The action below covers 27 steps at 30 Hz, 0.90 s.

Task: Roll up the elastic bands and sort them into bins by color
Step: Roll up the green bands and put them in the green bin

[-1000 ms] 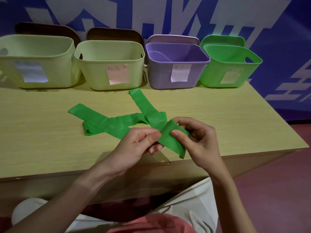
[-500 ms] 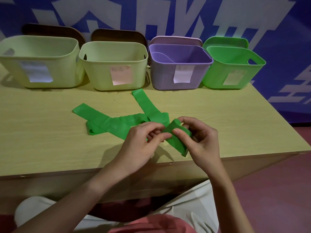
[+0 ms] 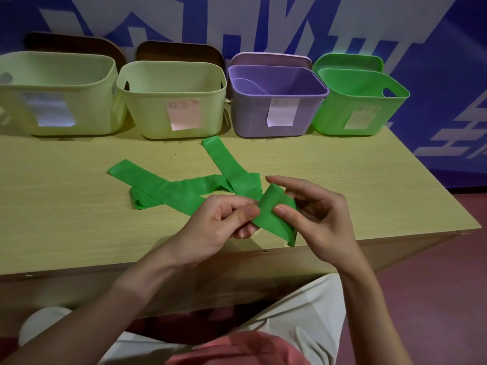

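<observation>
On the pale wooden table (image 3: 66, 219), before a blue wall, our left hand (image 3: 218, 222) and right hand (image 3: 313, 219) pinched one end of a green band (image 3: 268, 219), its roll barely begun. The rest (image 3: 168, 191) trailed loose across the table. The green bin (image 3: 361, 111) waited behind; the purple bin (image 3: 276, 119) held something pale.

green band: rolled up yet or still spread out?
Mostly spread. Only the near end of the green band is curled, pinched between the left hand and right hand; the rest lies flat on the table.
</observation>
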### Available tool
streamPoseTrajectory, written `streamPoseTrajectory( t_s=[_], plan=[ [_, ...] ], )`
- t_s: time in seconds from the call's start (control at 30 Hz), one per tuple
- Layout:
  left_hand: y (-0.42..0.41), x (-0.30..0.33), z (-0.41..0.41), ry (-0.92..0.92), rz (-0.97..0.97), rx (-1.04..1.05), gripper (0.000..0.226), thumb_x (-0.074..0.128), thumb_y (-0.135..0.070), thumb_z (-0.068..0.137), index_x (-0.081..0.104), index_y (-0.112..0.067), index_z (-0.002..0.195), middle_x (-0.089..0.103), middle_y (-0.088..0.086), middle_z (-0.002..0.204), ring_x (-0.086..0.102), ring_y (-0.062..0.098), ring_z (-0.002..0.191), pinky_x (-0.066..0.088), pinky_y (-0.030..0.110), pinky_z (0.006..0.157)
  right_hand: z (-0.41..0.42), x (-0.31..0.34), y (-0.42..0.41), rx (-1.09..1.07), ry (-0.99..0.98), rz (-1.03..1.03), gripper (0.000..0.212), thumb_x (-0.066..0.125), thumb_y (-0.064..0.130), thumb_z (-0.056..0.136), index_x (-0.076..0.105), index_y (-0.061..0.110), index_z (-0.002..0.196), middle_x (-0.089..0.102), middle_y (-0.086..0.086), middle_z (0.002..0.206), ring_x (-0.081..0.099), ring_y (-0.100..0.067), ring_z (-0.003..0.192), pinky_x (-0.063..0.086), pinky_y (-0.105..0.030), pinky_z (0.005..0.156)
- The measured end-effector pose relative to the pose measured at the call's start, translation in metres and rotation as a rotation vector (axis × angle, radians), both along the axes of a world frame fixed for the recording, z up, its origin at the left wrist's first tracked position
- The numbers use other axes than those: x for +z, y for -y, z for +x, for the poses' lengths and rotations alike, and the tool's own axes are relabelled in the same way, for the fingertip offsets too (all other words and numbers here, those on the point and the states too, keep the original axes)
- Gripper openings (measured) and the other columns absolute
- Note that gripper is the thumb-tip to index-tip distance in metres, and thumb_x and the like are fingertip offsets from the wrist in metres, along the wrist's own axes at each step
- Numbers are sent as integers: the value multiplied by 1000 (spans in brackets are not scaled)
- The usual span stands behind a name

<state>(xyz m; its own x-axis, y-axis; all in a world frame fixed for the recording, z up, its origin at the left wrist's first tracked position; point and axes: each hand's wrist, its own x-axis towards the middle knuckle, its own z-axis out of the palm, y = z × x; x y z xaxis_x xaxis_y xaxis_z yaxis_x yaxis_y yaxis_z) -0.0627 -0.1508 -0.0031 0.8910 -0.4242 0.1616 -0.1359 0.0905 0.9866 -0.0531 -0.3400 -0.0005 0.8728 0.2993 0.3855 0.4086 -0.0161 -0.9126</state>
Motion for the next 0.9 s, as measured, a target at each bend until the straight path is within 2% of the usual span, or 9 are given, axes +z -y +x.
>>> streamPoseTrajectory(
  t_s=[0.07,0.23,0.3,0.4,0.53,0.6,0.73,0.8,0.9],
  plan=[
    [0,1,1,-6,0,-28,25,46,-17,91,62,-5,76,55,-7,59,45,4,54,39,15,55,0,2,-2,-11,-16,17,29,69,5,80,68,16,107,74,1,94,68,-11,86,53,-22,75],
    [-1,2,6,42,185,57,30,49,-28,94,68,-7,84,63,0,65,55,8,60,42,14,58,2,-4,-4,-106,-43,13,25,70,9,78,67,23,99,72,15,84,66,-1,78,52,-16,70],
    [-1,0,4,99,269,112,21,52,-33,87,68,-20,91,66,0,73,61,9,67,46,16,63,4,-10,-4,-135,-71,0,23,71,13,78,68,24,98,73,13,85,67,-3,78,53,-19,71],
    [2,-6,-2,102,270,190,19,59,-36,80,61,-38,98,68,-2,83,66,13,75,56,31,76,7,-18,-6,-155,-108,-22,22,71,17,79,69,25,99,75,6,89,70,-10,82,56,-25,74],
    [4,-8,-2,85,300,329,23,68,-25,82,58,-44,92,66,3,84,62,22,76,53,44,75,10,-25,-6,-131,-124,-79,23,71,20,82,69,23,105,74,-3,89,69,-16,84,57,-32,74],
    [4,-8,-1,93,330,373,32,67,-16,86,58,-47,87,68,3,85,60,22,77,52,43,74,10,-27,-6,-110,-110,-110,25,72,20,83,68,25,108,69,-4,80,64,-11,75,53,-25,68],
    [4,-12,1,93,400,407,19,63,-15,89,67,-32,98,68,-5,89,62,15,86,50,27,79,10,-28,-5,-104,-79,-126,30,69,17,81,66,24,110,60,9,67,53,0,64,44,-15,63],
    [3,-14,3,75,380,388,15,60,-13,91,69,-24,95,69,-5,82,63,8,74,51,24,70,12,-28,-5,-106,-71,-125,29,69,15,81,66,21,109,60,13,66,53,1,63,43,-13,63],
    [3,-12,4,-80,194,295,18,51,-7,95,68,-2,92,55,-8,54,45,2,50,40,17,57,14,-29,-6,-113,-75,-100,25,72,11,82,68,19,105,60,10,67,54,-1,63,45,-15,63]
  ],
)
